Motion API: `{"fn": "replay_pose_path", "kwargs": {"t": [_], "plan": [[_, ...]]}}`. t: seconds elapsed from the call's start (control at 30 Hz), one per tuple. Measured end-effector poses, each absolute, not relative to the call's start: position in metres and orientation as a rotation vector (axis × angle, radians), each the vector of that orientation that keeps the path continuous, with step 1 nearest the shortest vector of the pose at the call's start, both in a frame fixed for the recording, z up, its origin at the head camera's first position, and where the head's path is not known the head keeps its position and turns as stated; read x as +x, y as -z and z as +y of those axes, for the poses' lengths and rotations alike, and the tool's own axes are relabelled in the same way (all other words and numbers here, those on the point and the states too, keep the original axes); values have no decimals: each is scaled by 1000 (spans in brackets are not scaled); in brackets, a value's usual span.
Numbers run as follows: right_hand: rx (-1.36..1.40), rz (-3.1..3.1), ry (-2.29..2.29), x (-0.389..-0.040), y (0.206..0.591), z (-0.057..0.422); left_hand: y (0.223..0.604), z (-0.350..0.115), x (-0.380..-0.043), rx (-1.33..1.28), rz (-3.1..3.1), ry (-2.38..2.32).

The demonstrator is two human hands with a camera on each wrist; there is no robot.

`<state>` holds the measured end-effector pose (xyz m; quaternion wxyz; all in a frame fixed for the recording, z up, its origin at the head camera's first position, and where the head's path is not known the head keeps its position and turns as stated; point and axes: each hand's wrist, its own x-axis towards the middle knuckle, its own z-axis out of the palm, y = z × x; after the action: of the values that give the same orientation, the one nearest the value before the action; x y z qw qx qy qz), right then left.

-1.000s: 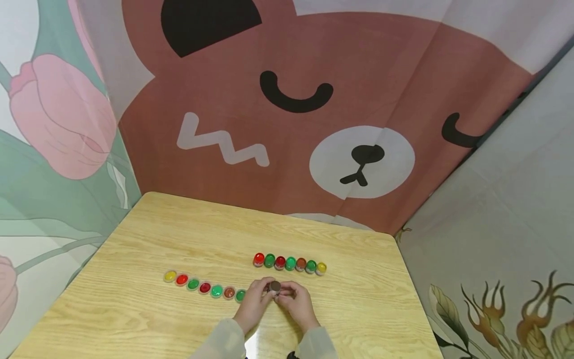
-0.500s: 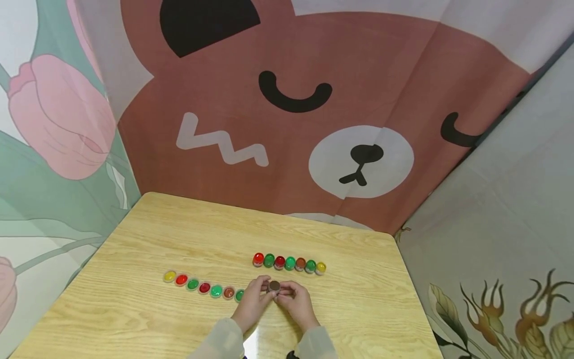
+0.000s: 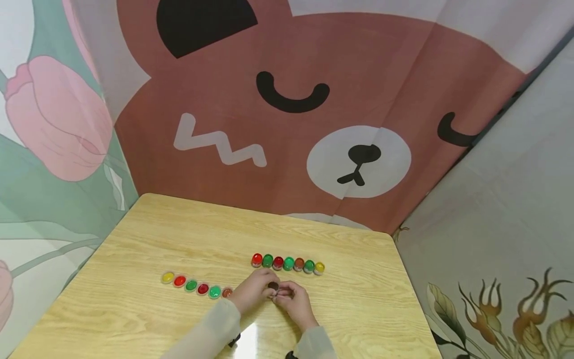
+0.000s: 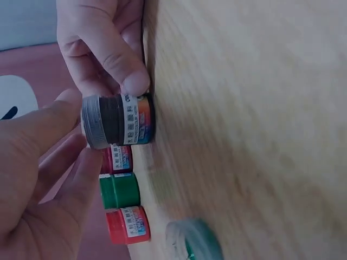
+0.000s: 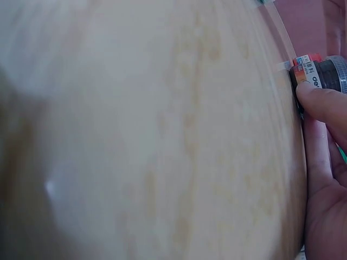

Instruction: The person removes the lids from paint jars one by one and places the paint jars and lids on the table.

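Observation:
Between the two hands is a small paint jar of dark brown paint with a printed label and a clear ridged lid. My left hand has its fingertips around the lid. Thumb and fingers of my right hand grip the labelled body of the jar, low over the table, as the right wrist view also shows. In the head view the jar's dark top shows between the fingertips, and the left hand covers part of its side.
Behind the hands stands a row of several paint jars in red, green, brown and yellow. To the left, several clear lids with coloured paint inside lie in a row on the wooden table. A patterned curtain hangs behind.
My left hand has turned and shifted forward over the jar's lid, its forearm swinging left and covering the near end of the lid row. The right hand keeps its hold.

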<state>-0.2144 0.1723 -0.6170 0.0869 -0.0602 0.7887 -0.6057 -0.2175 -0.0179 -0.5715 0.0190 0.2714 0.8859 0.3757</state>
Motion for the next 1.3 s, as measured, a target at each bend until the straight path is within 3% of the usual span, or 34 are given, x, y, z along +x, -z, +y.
{"fn": "replay_pose_path", "kwargs": {"t": [0.6,1.3], "plan": [[-172,2369,1799,-212,615,170,561,-19,-225,903,2709,-1033],[-105,2471,1764,-207,610,159,585,-19,-214,602,2619,-1599]]}}
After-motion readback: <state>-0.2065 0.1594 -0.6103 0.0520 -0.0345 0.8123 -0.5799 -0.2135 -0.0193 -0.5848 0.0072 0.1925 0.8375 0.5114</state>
